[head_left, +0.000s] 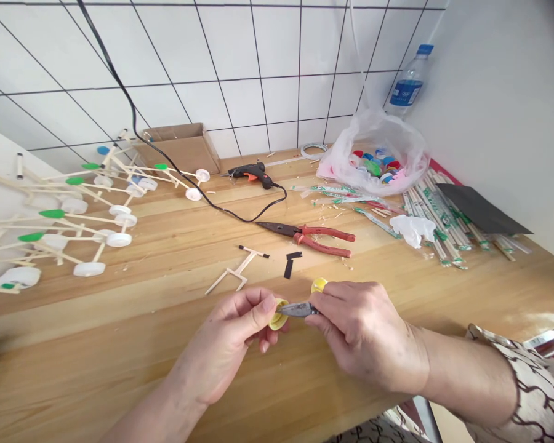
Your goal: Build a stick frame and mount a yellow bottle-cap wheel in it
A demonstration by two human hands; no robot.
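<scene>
Between the thumb and fingers of my left hand (240,326) is a yellow bottle cap (278,315), its hollow side turned to the right. My right hand (362,329) is closed around what look like scissors (296,309); their grey pointed blades are together and the tip reaches into the cap. The handles are hidden in my fist. A second yellow piece (319,285), apparently another cap, shows just behind my right fingers. Beyond my hands lie a small wooden stick frame (240,269) with black-wrapped ends and two black tape strips (289,267).
Red-handled pliers (325,239) and a corded glue gun (253,174) lie farther back. Stick models (96,209) with white cap wheels crowd the left, near a cardboard box (180,144). On the right are a plastic bag (373,144) of coloured caps, wrapped chopsticks (436,215) and a bottle (409,86).
</scene>
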